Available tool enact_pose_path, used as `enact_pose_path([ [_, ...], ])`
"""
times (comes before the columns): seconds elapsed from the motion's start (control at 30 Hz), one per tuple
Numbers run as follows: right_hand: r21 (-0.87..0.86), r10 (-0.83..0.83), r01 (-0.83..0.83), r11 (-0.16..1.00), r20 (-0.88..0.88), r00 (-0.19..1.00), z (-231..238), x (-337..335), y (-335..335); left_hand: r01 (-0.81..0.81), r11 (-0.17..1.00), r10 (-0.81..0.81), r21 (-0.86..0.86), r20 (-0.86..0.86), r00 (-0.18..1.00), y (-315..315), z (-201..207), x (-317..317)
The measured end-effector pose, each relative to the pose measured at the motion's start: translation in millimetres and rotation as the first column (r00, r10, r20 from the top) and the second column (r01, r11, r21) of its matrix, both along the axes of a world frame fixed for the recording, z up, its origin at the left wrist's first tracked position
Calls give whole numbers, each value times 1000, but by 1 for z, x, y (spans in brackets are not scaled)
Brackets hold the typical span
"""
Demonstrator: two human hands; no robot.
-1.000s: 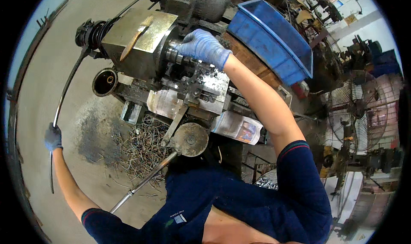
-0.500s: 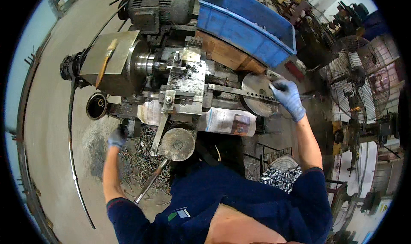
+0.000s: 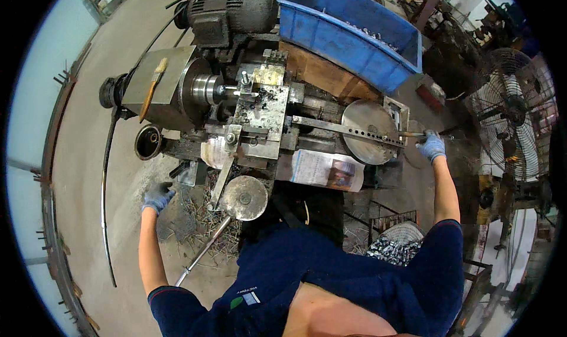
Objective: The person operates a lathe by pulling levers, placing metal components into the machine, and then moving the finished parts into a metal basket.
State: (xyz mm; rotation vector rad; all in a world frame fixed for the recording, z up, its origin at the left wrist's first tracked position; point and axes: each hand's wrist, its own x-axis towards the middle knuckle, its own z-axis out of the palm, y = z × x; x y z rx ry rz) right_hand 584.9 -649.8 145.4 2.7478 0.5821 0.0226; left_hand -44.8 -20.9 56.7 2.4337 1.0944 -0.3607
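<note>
My right hand, in a blue-grey glove, is closed around the outer end of a lever handle. That handle continues a flat perforated metal bar, which crosses above a round metal disc to the lathe's slide. My left hand, gloved with dark-stained fingers, is held out at the left with its fingers apart and nothing in them. It is nearest a small metal tray at the machine's front. The lathe's bright spindle nose points toward the slide.
A blue bin with small metal parts stands behind the lathe. A brush lies on the headstock cover. A second round plate with a rod juts toward me. Swarf covers the floor below. A basket of parts and a fan are at right.
My right hand has moved right, from above the disc to the lever handle, and closed on it. The left hand has come back from the machine's front and opened. The view has shifted slightly.
</note>
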Motion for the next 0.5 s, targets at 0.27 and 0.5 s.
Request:
enact_pose_path([
  [0.27, 168, -136, 123, 978, 65, 989, -22, -36, -35, 236, 917, -189, -321, 171, 967, -150, 140, 50],
  [0.5, 292, -270, 242, 925, 57, 961, -49, -154, -60, 315, 944, -289, -99, 213, 933, -209, 84, 54],
])
